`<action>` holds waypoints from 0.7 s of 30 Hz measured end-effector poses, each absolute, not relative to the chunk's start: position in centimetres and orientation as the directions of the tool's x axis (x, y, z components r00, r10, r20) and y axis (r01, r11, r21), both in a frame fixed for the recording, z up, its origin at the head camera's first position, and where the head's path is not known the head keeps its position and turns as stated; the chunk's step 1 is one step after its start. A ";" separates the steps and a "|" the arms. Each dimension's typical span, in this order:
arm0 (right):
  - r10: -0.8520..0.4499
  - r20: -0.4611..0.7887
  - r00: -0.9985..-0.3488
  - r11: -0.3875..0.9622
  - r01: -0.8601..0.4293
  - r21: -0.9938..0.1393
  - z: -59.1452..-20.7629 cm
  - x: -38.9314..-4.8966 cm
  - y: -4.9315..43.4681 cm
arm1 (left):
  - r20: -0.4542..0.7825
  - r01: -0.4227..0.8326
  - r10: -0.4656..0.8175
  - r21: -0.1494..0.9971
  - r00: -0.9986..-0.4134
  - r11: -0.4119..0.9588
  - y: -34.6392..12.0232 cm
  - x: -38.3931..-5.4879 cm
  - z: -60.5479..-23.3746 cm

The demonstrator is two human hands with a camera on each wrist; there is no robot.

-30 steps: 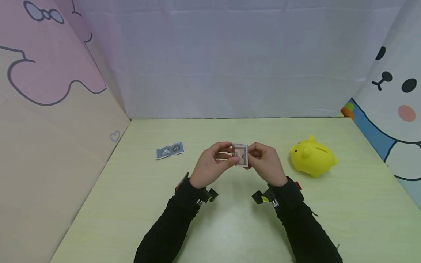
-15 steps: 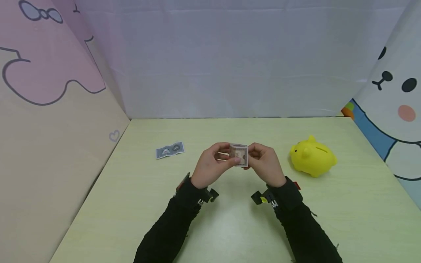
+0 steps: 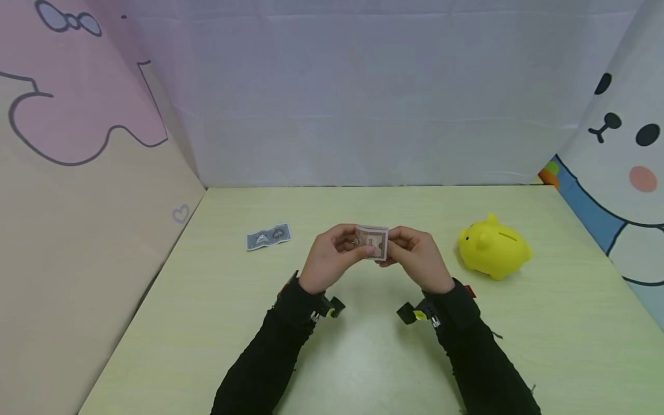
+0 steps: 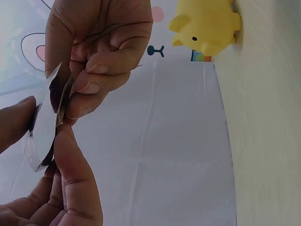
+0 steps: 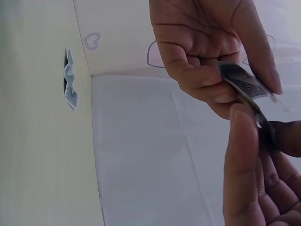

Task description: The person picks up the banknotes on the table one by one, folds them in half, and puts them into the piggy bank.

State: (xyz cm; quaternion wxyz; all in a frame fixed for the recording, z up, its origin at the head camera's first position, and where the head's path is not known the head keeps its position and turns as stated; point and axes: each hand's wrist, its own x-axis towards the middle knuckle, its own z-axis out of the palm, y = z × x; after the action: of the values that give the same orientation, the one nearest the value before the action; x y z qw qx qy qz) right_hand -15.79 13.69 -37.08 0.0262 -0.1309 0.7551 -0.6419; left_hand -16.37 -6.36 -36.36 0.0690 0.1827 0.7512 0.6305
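A small brownish banknote [image 3: 374,241] is held up between both hands over the middle of the table. It is folded, and in the left wrist view the two layers of this banknote [image 4: 43,132] bow apart. My left hand [image 3: 332,259] pinches its left side, thumb on the near face and fingers behind. At the right edge, my right hand [image 3: 421,260] pinches it between thumb and fingers. The right wrist view shows the banknote [image 5: 244,84] nearly edge-on, partly covered by fingertips.
A grey-blue banknote [image 3: 268,237] with creases lies on the table [image 3: 353,357] at the left. To the right stands a yellow piggy bank [image 3: 495,249] with a slot on its back. Printed cloth and a pale backdrop [image 3: 373,98] enclose the table's sides and back.
The held banknote shows a wider face than a second ago, its left side reaching further left. Both hands stay nearly in place; the other banknote and piggy bank have not moved.
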 end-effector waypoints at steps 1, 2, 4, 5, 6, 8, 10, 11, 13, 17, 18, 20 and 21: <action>-0.237 0.129 -0.963 0.137 -0.165 -0.977 -37.1 -15.8 13.7 | 0.128 0.188 0.361 0.973 -0.924 0.136 -6.4 -16.4 -36.3; -0.243 0.130 -0.961 0.134 -0.166 -0.977 -37.1 -15.8 13.8 | 0.128 0.187 0.360 0.973 -0.924 0.133 -6.4 -16.4 -36.3; -0.250 0.133 -0.959 0.125 -0.168 -0.978 -37.1 -15.8 13.8 | 0.129 0.185 0.359 0.975 -0.924 0.126 -6.4 -16.4 -36.3; -0.254 0.135 -0.958 0.118 -0.169 -0.978 -37.1 -15.8 13.8 | 0.129 0.184 0.358 0.975 -0.925 0.123 -6.4 -16.4 -36.3; -0.257 0.137 -0.957 0.112 -0.170 -0.979 -37.1 -15.8 13.8 | 0.130 0.183 0.357 0.976 -0.925 0.120 -6.4 -16.5 -36.3; -0.261 0.141 -0.955 0.099 -0.172 -0.980 -37.1 -15.8 13.9 | 0.129 0.181 0.351 0.976 -0.927 0.121 -6.4 -16.5 -36.2; -0.263 0.146 -0.954 0.087 -0.174 -0.981 -37.0 -15.8 14.0 | 0.124 0.177 0.343 0.976 -0.931 0.126 -6.4 -16.6 -36.2; -0.264 0.147 -0.953 0.083 -0.175 -0.981 -37.0 -15.8 14.0 | 0.121 0.173 0.337 0.977 -0.934 0.128 -6.4 -16.6 -36.2; -0.264 0.151 -0.953 0.081 -0.178 -0.981 -36.9 -15.8 14.0 | 0.113 0.165 0.327 0.977 -0.938 0.134 -6.4 -16.7 -36.2; -0.254 0.156 -0.954 0.077 -0.181 -0.980 -36.8 -15.7 14.0 | 0.109 0.157 0.312 0.978 -0.944 0.134 -6.4 -16.8 -36.3; -0.249 0.156 -0.956 0.076 -0.180 -0.981 -36.7 -15.7 14.0 | 0.108 0.155 0.310 0.979 -0.945 0.133 -6.5 -16.8 -36.3; -0.237 0.152 -0.959 0.072 -0.173 -0.982 -36.7 -15.7 14.0 | 0.109 0.155 0.307 0.980 -0.946 0.129 -6.5 -16.8 -36.3; -0.231 0.149 -0.962 0.069 -0.169 -0.983 -36.6 -15.7 14.0 | 0.111 0.156 0.307 0.980 -0.945 0.126 -6.5 -16.8 -36.3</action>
State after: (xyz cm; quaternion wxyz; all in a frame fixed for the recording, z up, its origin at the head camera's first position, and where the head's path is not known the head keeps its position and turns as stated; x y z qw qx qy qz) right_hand -15.66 13.96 -36.63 0.0232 -0.1367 0.7307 -0.6685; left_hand -16.84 -6.51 -36.29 0.0585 0.1547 0.7479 0.6428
